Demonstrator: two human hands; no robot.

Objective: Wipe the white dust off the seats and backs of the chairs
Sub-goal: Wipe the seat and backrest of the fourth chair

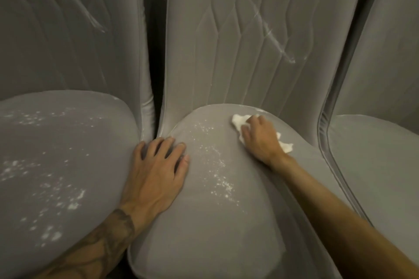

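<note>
Three grey upholstered chairs stand side by side. On the middle chair's seat (217, 222) a trail of white dust (215, 161) runs down the centre. My right hand (260, 140) presses a crumpled white cloth (238, 120) onto the back part of that seat, fingers curled over it. My left hand (158, 170) lies flat with spread fingers on the seat's left edge. White streaks (272, 36) mark the middle chair's back (226, 41).
The left chair's seat (56, 165) carries many white dust specks, and its back (68, 29) has a white streak. A third chair's seat (381, 154) shows at the right. A dark narrow gap (156, 75) separates the left and middle chairs.
</note>
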